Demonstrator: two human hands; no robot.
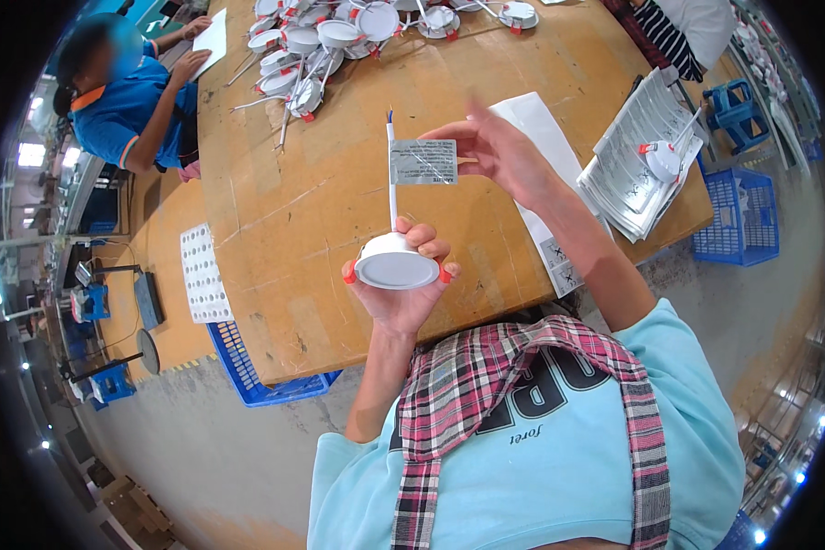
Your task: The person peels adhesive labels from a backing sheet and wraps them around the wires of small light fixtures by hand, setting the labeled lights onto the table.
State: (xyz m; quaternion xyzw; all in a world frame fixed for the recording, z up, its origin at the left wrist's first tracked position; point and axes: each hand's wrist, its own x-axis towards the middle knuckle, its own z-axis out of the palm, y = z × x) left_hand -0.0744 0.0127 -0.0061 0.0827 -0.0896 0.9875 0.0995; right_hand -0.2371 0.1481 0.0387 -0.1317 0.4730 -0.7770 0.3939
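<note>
My left hand (401, 310) is closed around a round white downlight (396, 270) with red clips at its sides, its flat face tilted toward me. From its back a white cable (392, 206) stands up, ending in thin bare-ended wires. A silver printed label (423, 163) sits against the upper part of this cable and sticks out to the right. My right hand (506, 158) pinches the label's right edge between thumb and fingers. Whether the label is stuck to the cable cannot be made out.
Many similar downlights (339, 35) are heaped on the table (312, 229) at the far side. Silver label sheets (632, 147) lie at right, with one downlight (660, 163) on top. A white backing sheet (527, 115) lies beyond my right hand. Blue baskets (738, 220) and co-workers stand around.
</note>
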